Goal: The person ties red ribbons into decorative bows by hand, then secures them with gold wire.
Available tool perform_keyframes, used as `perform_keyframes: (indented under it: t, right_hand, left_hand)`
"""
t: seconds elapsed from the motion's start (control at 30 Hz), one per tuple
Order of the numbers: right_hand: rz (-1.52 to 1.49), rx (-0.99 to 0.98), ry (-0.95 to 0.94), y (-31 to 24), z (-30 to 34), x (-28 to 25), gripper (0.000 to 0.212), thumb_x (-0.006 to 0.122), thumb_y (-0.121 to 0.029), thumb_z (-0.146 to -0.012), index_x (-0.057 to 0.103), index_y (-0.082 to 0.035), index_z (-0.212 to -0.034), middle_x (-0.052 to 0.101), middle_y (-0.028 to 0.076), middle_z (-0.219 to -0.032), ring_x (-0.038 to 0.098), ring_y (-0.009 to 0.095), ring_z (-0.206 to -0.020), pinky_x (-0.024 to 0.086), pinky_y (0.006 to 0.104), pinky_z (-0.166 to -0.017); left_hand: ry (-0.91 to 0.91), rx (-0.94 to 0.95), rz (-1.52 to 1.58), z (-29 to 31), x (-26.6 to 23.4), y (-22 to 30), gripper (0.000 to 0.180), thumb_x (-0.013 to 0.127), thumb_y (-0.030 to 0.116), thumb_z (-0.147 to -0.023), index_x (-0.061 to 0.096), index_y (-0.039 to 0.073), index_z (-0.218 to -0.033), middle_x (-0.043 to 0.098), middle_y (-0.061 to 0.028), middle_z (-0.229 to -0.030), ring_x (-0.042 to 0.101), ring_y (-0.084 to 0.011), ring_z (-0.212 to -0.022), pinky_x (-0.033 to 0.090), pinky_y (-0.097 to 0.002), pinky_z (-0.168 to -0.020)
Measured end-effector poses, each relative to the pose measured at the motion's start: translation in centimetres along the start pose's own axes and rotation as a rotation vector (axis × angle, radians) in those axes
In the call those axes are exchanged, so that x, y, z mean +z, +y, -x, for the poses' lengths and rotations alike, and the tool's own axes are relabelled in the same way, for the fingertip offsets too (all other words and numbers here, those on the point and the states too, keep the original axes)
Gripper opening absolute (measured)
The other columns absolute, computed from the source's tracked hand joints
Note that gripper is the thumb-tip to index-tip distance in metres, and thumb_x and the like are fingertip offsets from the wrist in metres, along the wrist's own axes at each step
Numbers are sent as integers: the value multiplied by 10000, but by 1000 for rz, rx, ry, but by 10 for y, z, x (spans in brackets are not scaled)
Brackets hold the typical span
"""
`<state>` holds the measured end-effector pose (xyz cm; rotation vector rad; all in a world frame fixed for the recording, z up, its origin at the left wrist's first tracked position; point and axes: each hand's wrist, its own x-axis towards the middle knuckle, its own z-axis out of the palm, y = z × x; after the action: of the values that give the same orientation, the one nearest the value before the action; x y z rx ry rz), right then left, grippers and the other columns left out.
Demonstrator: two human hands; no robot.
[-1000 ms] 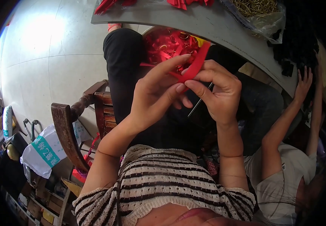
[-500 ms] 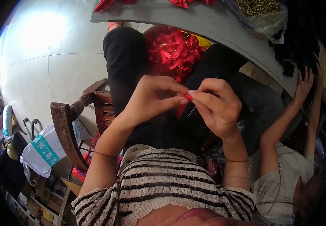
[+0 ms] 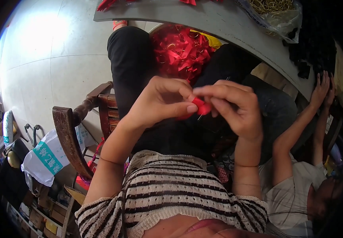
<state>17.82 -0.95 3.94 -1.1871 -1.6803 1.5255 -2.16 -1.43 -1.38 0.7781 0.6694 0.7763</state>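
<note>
Over my lap, my left hand point(image 3: 159, 101) pinches a small strip of red ribbon point(image 3: 201, 107) between thumb and forefinger. The ribbon is bent into a loop. My right hand point(image 3: 237, 105) is right beside it, its forefinger reaching to the ribbon's upper edge; these fingers are partly smeared by motion. A thin metal needle point(image 3: 199, 117) slants behind the right fingers, one end showing below the ribbon and the other above the knuckles. It appears held in that hand, though the grip itself is hidden. Between my knees stands a basin full of red ribbon pieces point(image 3: 183, 51) with gold-coloured rings.
A grey table point(image 3: 219, 23) curves across the far side, bearing red ribbon pieces, a clear bag of gold rings point(image 3: 272, 8) and black material point(image 3: 312, 51). Another person's hands point(image 3: 323, 89) rest at its right edge. A wooden chair point(image 3: 66, 135) and a white sack point(image 3: 46, 156) are at left.
The red ribbon has gone from a tight small roll to a wider loop. My right fingers have loosened and shifted up its edge. The other person's hands have come together.
</note>
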Motion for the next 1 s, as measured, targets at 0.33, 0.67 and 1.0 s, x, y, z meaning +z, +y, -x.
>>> perform_keyframes:
  t: [0.33, 0.67, 1.0]
  right_hand:
    - [353, -478, 178, -2, 0, 13, 160, 738, -18, -638, 643, -4, -766, 599, 93, -761, 597, 246, -700, 495, 326, -614]
    - [99, 4, 225, -1, -14, 7, 37, 617, -6, -817, 590, 3, -841, 591, 117, -678, 603, 186, -587, 443, 262, -528]
    - [119, -155, 252, 11, 1, 8, 82, 676, 16, -746, 637, 6, -817, 628, 80, -770, 620, 160, -698, 478, 253, -606]
  left_hand:
    - [421, 215, -57, -7, 1, 7, 79, 666, 73, -819, 637, 5, -791, 644, -39, -769, 594, -103, -649, 477, -243, -575]
    - [77, 181, -283, -6, 18, 18, 164, 662, -86, -738, 620, -38, -889, 639, -73, -831, 605, -109, -759, 503, -234, -679]
    - [94, 179, 15, -15, 4, 2, 132, 657, -29, -787, 607, -46, -908, 624, -81, -863, 612, -128, -788, 483, -217, -692]
